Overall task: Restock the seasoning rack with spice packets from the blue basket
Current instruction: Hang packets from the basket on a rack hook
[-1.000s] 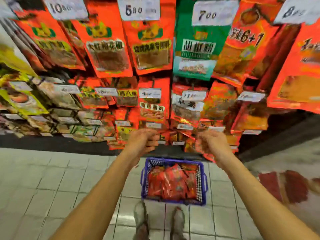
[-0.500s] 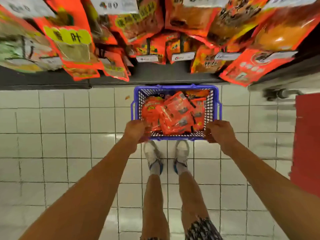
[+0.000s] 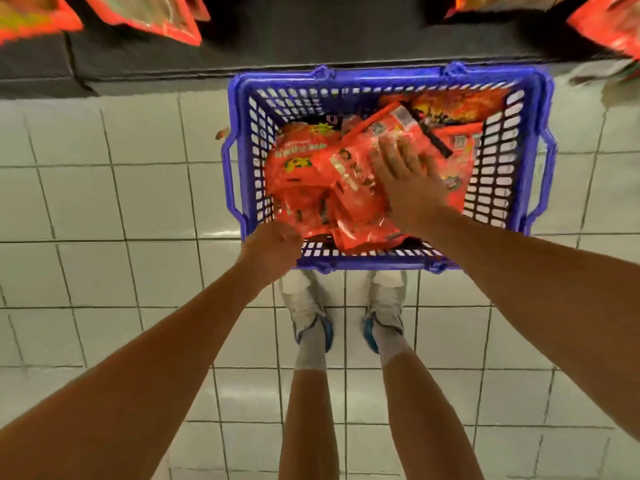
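Note:
The blue basket (image 3: 239,109) stands on the tiled floor, just in front of my feet. It holds a pile of red spice packets (image 3: 311,174). My right hand (image 3: 407,181) lies flat on the top packets in the middle of the basket, fingers spread, with nothing lifted. My left hand (image 3: 273,251) hovers at the basket's near left corner with its fingers curled in and nothing visible in it. Only the lowest hanging packets of the seasoning rack (image 3: 149,15) show, along the top edge.
A dark base ledge (image 3: 311,46) of the rack runs behind the basket. More red packets (image 3: 609,22) hang at the top right. My legs and white shoes (image 3: 308,306) stand directly behind the basket on white floor tiles (image 3: 104,202).
My head has tilted down from the rack to the basket. Both hands dropped from the rack; the right hand moved from the basket's near edge onto the packets inside.

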`<state>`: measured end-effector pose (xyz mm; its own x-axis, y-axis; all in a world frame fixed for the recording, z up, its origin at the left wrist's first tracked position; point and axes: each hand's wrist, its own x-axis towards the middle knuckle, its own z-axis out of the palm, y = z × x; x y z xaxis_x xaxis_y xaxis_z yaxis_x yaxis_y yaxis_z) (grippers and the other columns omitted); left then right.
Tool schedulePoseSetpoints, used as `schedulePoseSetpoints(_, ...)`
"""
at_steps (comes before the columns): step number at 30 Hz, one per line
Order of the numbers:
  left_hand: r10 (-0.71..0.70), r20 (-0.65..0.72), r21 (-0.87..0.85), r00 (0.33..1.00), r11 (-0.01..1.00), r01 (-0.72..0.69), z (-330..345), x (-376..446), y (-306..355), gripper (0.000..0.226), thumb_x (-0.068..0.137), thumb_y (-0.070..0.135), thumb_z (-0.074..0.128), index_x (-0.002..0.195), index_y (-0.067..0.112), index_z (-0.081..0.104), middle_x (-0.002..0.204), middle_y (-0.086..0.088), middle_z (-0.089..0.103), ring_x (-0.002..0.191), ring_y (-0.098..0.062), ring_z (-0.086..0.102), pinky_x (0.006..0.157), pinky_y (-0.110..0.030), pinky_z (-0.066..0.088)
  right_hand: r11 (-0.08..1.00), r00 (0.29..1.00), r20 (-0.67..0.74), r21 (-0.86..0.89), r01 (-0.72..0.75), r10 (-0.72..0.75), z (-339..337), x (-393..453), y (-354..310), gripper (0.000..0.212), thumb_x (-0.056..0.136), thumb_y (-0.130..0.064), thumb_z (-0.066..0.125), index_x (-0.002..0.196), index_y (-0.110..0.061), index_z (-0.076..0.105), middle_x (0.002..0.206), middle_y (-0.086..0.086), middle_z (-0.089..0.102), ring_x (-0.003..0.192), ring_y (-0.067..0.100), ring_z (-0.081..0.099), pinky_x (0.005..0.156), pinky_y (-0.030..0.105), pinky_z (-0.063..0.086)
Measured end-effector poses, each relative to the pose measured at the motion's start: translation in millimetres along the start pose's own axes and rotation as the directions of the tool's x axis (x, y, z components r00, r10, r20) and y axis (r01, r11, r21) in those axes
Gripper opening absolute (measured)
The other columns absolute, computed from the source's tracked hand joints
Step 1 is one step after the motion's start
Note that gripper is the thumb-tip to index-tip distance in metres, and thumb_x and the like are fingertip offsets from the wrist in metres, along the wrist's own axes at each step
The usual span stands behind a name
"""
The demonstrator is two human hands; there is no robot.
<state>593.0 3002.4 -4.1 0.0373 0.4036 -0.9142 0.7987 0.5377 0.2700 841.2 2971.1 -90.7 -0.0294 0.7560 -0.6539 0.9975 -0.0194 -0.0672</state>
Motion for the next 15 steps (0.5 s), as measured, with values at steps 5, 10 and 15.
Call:
schedulePoseSetpoints(5, 0.019, -0.017, -0.025, 1.000, 0.999, -0.019, 4.0, -0.5, -12.8, 0.024, 0.093, 0.010, 0.059, 0.115, 0.016, 0.067, 0.110, -0.014, 0.070, 0.102, -0.035, 0.068, 0.077, -0.039, 0.054, 0.914, 0.985, -0.155, 0.384, 0.133, -0.079, -38.2, -13.3, 1.7, 0.071, 0.081, -0.027, 0.055, 0.151, -0.020, 0.045, 0.158, 0.006, 0.042, 0.146, 0.034, 0.037, 0.119, 0.050, 0.030)
schedulePoseSetpoints(10, 0.363, -0.066, -0.352, 0.929, 0.863, -0.362, -13.1, -26.2, 20.9, 0.059, 0.086, 0.006, 0.076, 0.127, 0.041, 0.051, 0.106, 0.025, 0.069, 0.105, -0.001, 0.068, 0.084, -0.025, 0.057, 0.364, 0.997, -0.036, 0.929, 0.058, -0.068, -99.7, -49.6, 3.8, 0.041, 0.084, -0.010, 0.066, 0.112, -0.040, 0.074, 0.098, 0.010, 0.075, 0.089, 0.023, 0.067, 0.092, 0.052, 0.055)
schedulePoseSetpoints(15, 0.309, -0.024, -0.415, 0.951, 0.862, -0.291, -28.5, -25.1, 45.9, 0.049, 0.083, 0.016, 0.081, 0.129, 0.021, 0.063, 0.121, 0.003, 0.071, 0.112, -0.016, 0.067, 0.102, -0.045, 0.053, -0.153, 0.965, 0.149, 0.971, -0.184, -0.217, -111.6, -54.1, -0.2, 0.019, 0.085, -0.024, 0.069, 0.097, -0.035, 0.079, 0.111, -0.004, 0.077, 0.104, 0.016, 0.073, 0.091, 0.042, 0.059)
